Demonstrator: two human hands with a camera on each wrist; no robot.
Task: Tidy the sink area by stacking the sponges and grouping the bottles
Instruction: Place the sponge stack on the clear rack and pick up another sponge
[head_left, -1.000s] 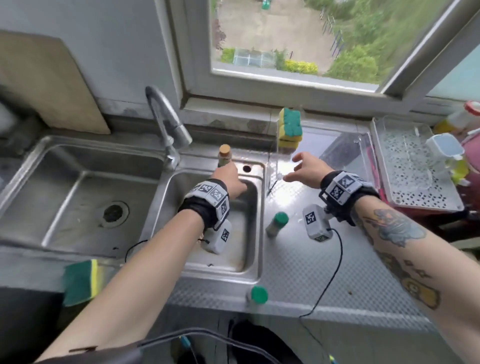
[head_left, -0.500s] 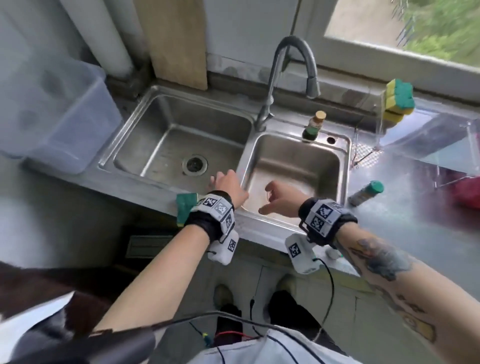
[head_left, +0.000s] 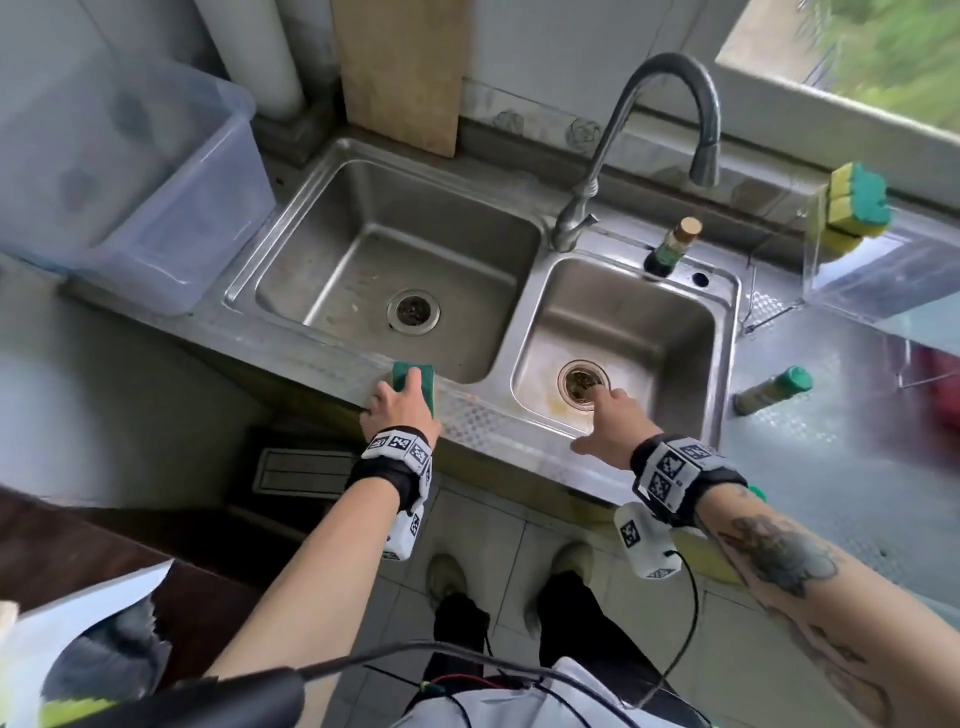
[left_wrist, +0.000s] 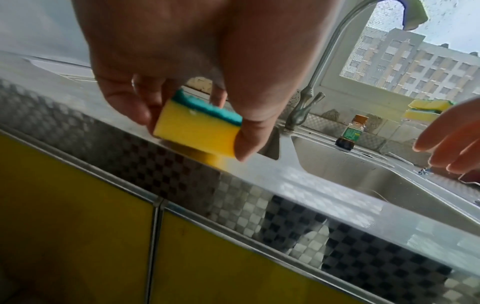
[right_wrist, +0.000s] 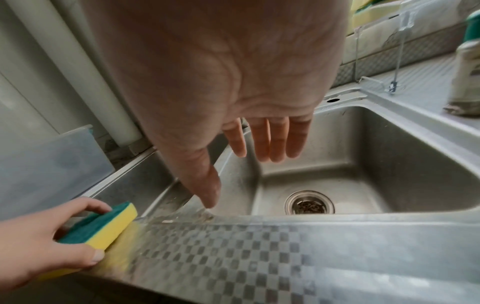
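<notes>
One sponge in hand: the left hand (head_left: 397, 410) grips a yellow sponge (left_wrist: 197, 131) with a green scrub face, thumb on one long side and fingers (right_wrist: 91, 206) curled over the other.
Sponge position: it sits on the front rim of the double sink (head_left: 488, 410), at the near edge of the left basin (head_left: 395, 260), green face up, yellow foam touching the steel.
Right hand: the right hand (head_left: 610, 418) is empty, its fingers (right_wrist: 275, 142) straight and spread, hovering over the near part of the right basin (head_left: 623, 332), close to the drain (head_left: 583, 383).
Hands to each other: they are apart, the left at the rim and the right to its right over the basin; the sponge lies to the left of the right hand, not touching it.
Sponge stack: more yellow-and-green sponges (head_left: 854, 205) are stacked on a clear box (head_left: 878, 280) at the far right, by the window, well apart from both hands.
Brown-capped bottle: a small dark bottle (head_left: 670, 249) stands upright on the back ledge of the sink, just right of the faucet (head_left: 660, 135).
Green-capped bottle: a second bottle (head_left: 774, 389) lies on its side on the patterned counter (head_left: 831, 441), right of the right basin, beyond the right hand.
Left side: a translucent plastic bin (head_left: 140, 171) stands beside the left basin, and a wooden board (head_left: 400, 67) leans on the wall behind it.
</notes>
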